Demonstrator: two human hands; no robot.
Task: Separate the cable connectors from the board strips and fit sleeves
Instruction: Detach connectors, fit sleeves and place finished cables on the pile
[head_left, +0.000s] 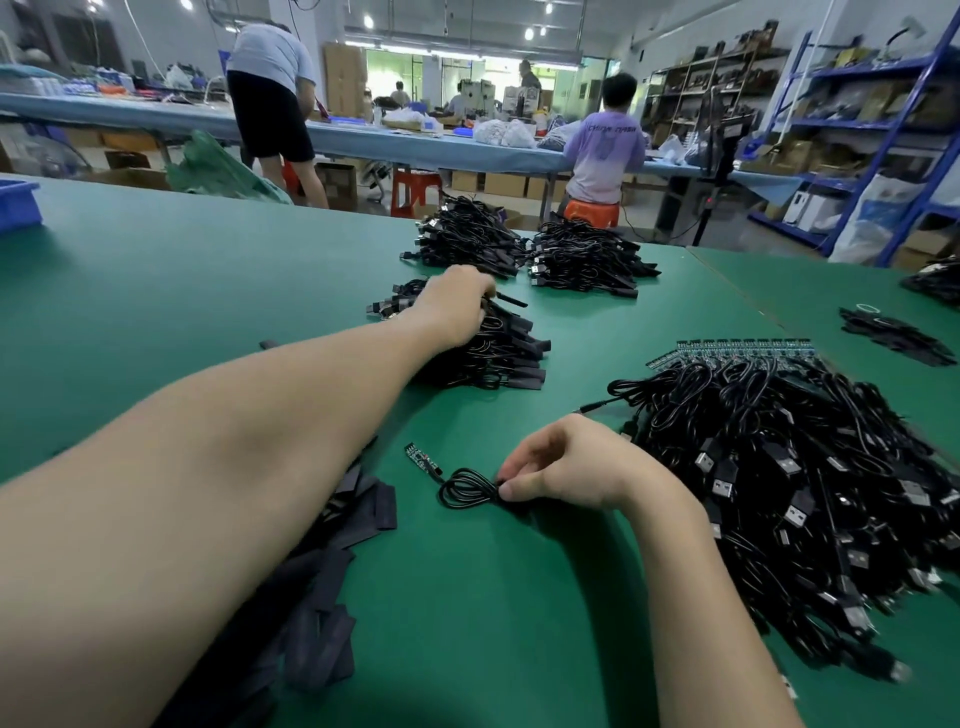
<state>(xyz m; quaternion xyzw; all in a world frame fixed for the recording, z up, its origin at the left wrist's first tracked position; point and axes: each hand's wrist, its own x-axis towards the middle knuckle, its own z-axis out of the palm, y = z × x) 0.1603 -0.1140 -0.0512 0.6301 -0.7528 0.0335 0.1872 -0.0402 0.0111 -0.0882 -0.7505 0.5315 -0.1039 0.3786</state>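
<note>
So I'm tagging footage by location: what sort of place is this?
Most likely an electronics assembly workshop: piles of USB cables on a green worktable, stock shelves, and other workers at a long bench.

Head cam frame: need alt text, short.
A person's right hand pinches a coiled black cable ending in a small circuit board, on a green table. Their left hand reaches onto a pile of sleeved black cables; loose dark flat sleeves lie near.

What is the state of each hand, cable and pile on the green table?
left hand: reaching out, resting on a finished cable pile
right hand: fingers pinch a coiled cable
small board: on that cable's end, unsleeved
sleeves: loose, flat
unprocessed cables: heaped
</note>
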